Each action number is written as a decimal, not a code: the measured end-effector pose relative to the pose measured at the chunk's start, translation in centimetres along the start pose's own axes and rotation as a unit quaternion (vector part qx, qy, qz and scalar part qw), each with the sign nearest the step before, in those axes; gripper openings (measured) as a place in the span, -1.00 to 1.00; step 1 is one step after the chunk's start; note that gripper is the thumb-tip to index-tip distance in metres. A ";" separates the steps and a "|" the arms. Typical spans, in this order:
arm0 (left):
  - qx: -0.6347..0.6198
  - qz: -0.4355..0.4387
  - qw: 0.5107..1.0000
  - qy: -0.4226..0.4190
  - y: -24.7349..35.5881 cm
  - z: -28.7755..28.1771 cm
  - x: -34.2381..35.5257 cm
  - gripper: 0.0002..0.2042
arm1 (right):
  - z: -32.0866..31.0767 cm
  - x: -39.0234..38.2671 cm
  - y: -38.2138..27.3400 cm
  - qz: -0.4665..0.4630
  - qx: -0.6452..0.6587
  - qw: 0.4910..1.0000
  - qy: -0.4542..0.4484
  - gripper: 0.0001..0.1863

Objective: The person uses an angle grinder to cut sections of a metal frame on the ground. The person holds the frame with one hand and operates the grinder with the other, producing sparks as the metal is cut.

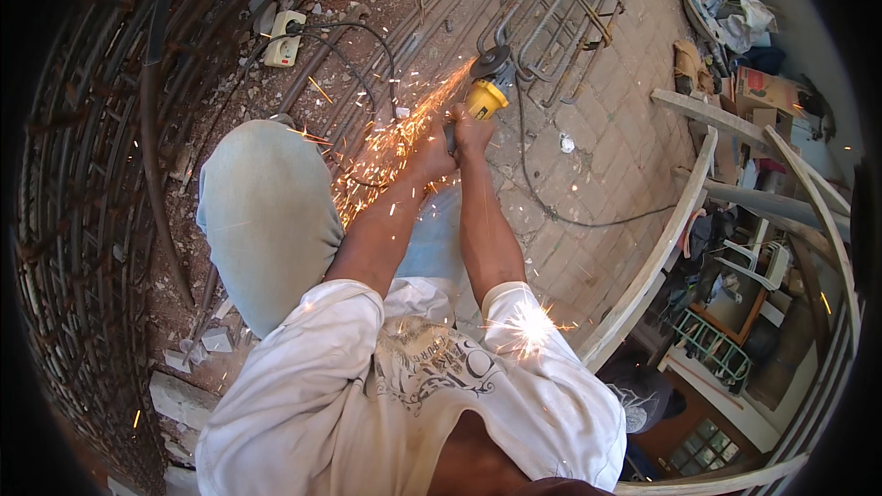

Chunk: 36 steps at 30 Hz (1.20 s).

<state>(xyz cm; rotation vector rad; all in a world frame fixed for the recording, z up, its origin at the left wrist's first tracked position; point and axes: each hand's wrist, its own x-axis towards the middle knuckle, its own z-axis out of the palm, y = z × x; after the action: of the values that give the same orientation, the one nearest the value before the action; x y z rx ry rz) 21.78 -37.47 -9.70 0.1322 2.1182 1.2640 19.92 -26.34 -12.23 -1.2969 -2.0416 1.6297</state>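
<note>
A yellow and black angle grinder (486,98) is held out in front of me between my arms. My right hand (473,133) is closed round it just behind the yellow head. Behind and to the left, my left hand (432,152) is closed on the grinder's body, its fingers partly hidden. The dark cutting disc (491,62) is at the near end of a bundle of bent steel rebar (560,18). The exact contact point is hidden. A stream of orange sparks (404,133) sprays from the disc down toward my left forearm.
Rusty rebar (87,174) is stacked along the left. A white power strip (284,39) with plugged cables lies on the rubble. A dark cable (588,223) crosses the paving (606,142). Wooden rails (657,257) and stored clutter stand right; another person's capped head (643,395) shows lower right.
</note>
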 end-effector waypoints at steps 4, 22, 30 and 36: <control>-0.024 -0.015 1.000 -0.011 0.6 -0.3 -0.2 -0.08 | 0.2 0.7 1.2 -0.004 -0.025 0.999 0.021 -0.59; -0.026 0.001 0.999 0.023 -0.8 1.0 0.3 -0.28 | 0.3 -0.5 -0.1 -0.015 0.002 0.999 0.038 -0.68; -0.023 -0.005 1.000 -0.020 -0.7 0.5 0.8 -0.25 | -0.4 -0.5 -1.3 0.043 -0.080 0.996 -0.001 -0.46; 0.035 -0.033 0.999 -0.008 0.4 0.2 -0.2 -0.28 | -0.1 -0.4 -0.5 0.030 -0.081 0.995 0.045 -0.47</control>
<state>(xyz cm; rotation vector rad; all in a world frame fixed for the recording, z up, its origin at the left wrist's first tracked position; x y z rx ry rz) 21.93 -37.17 -9.33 0.1014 2.1370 1.1470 19.99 -26.60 -11.59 -1.4717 -2.1374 1.4255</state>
